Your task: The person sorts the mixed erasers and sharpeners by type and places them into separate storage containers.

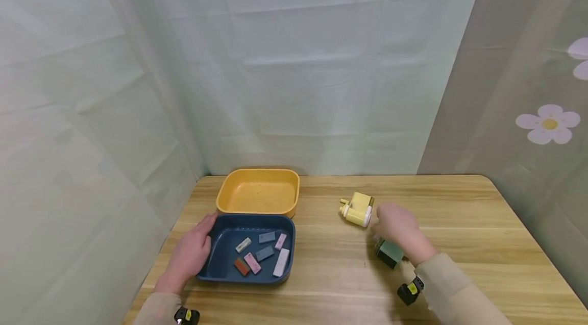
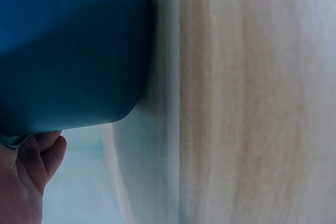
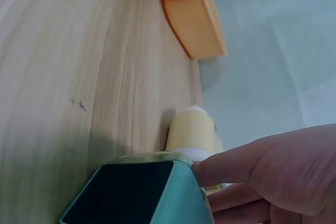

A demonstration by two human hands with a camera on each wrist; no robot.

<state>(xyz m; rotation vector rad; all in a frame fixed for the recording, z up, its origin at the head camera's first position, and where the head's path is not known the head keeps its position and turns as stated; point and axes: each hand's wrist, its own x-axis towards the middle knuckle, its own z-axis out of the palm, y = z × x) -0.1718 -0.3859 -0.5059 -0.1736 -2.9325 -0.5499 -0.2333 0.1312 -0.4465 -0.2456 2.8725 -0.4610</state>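
Wooden table (image 1: 459,223) seen from above, pale curtain (image 1: 321,59) behind. Left hand (image 1: 190,253) resting flat against the left rim of a blue tray (image 1: 220,271), fingers straight and together, not curled round it. Inside the tray, seven small flat blocks (image 1: 262,254) in grey, blue, pink and red. Touching the tray's far edge, an orange tray (image 1: 257,191). Well to the right, right hand (image 1: 398,228) lying over a green sharpener (image 1: 389,253), which sits on the table beneath the palm, on its near side. Fingers extended and loosely together, tips close to a yellow sharpener (image 1: 357,208) just beyond; cannot tell whether touching. From the right wrist view, forefinger (image 3: 236,163) straight along the green sharpener's top edge, nothing gripped.
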